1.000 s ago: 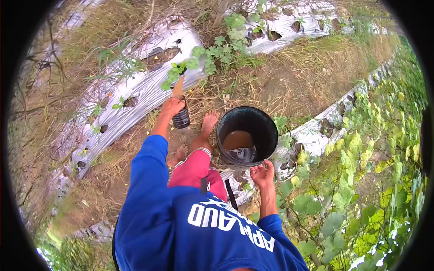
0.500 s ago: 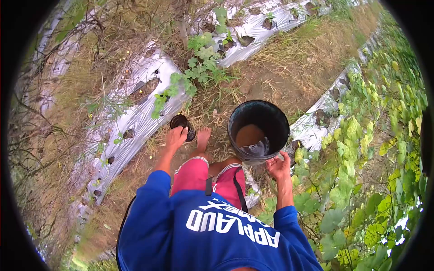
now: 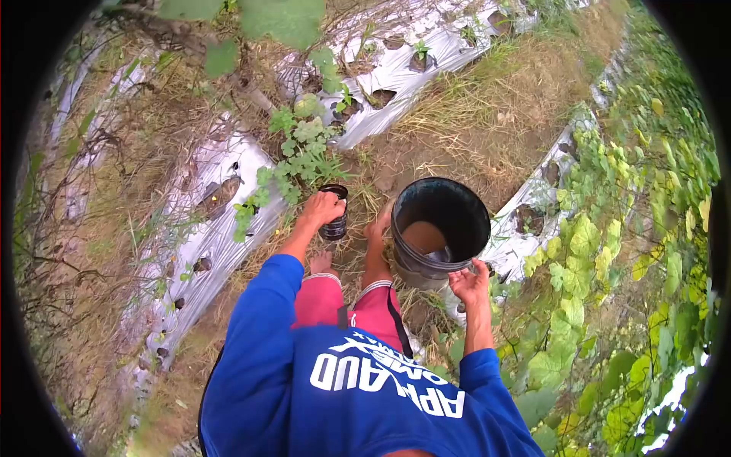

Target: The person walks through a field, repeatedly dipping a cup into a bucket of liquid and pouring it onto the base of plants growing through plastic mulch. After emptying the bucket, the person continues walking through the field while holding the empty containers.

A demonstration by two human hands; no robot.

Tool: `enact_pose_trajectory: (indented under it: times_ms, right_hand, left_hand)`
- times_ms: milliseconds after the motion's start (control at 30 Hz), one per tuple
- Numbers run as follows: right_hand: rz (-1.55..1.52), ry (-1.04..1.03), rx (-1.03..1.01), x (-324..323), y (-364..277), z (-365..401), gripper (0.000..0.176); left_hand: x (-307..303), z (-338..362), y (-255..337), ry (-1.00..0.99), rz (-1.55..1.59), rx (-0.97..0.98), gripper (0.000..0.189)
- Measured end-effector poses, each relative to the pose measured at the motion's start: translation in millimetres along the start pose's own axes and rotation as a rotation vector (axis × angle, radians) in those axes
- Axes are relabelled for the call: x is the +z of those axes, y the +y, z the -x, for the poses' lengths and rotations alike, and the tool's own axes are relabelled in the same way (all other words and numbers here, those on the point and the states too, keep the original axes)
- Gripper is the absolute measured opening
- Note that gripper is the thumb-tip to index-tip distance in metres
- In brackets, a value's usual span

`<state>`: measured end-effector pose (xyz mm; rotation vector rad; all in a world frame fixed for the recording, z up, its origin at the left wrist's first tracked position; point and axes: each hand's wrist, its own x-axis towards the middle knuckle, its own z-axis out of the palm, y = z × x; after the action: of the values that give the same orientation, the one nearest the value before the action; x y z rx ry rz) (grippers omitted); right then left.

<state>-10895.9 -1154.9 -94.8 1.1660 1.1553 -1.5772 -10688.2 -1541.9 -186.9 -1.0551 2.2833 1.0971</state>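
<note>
My left hand (image 3: 323, 209) is closed on the rim of a small dark ribbed cup (image 3: 335, 227). The cup hangs upright, a little left of a large black bucket (image 3: 430, 266). Brownish, muddy-looking water (image 3: 423, 238) lies in the bottom of the bucket. At the bucket's near right rim, the fingers of my right hand (image 3: 470, 285) are curled over the edge, gripping it. What the cup contains is hard to make out.
Silvery plastic mulch (image 3: 228, 171) with planting holes runs along the left, and another mulch strip (image 3: 403, 72) lies ahead. A leafy green plant (image 3: 301, 148) grows just beyond the cup. Dense vines (image 3: 586, 297) stand on the right. Dry grass (image 3: 472, 107) covers the path.
My view has shifted forward along the path, and one leg has stepped ahead beside the bucket. The cup has moved right, nearer the bucket. Both hands keep their holds.
</note>
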Motion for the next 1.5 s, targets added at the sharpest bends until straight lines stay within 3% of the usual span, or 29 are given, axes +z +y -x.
enact_pose_trajectory:
  times_ms: [33, 133, 167, 367, 500, 667, 800, 1033, 1267, 1500]
  right_hand:
    - [-0.049, -0.095, 0.072, -7, -13, -13, 0.047]
    - [-0.031, 0.014, 0.074, -12, -33, -29, 0.047]
    - [-0.038, 0.019, 0.077, -7, -40, -28, 0.044]
    - [-0.021, 0.044, 0.178, -2, -99, -59, 0.039]
    - [-0.005, -0.015, 0.179, 10, -129, -67, 0.033]
    - [-0.029, -0.062, 0.145, 20, -158, -72, 0.031]
    - [-0.039, -0.060, 0.136, 27, -179, -67, 0.030]
    - [-0.015, -0.087, 0.093, 43, -224, -60, 0.032]
    - [0.002, -0.130, 0.074, 71, -286, -78, 0.034]
    - [0.048, -0.019, 0.133, 90, -344, -102, 0.032]
  left_hand:
    - [-3, -19, 9, 0.045, -0.017, -0.008, 0.046]
    - [-29, -75, 36, -0.063, 0.077, -0.125, 0.046]
    - [-31, -94, 37, 0.002, 0.004, -0.100, 0.048]
    - [-54, -155, 63, -0.054, 0.009, -0.251, 0.051]
    - [-51, -125, 92, 0.044, -0.032, -0.248, 0.050]
    - [-39, -88, 119, 0.255, 0.147, -0.141, 0.043]
    - [-40, -71, 146, 0.297, 0.173, -0.084, 0.042]
    - [-33, -102, 196, 0.107, 0.064, -0.085, 0.042]
    - [-25, -190, 268, -0.046, 0.005, -0.038, 0.044]
    - [-30, -357, 314, -0.090, 0.008, -0.049, 0.051]
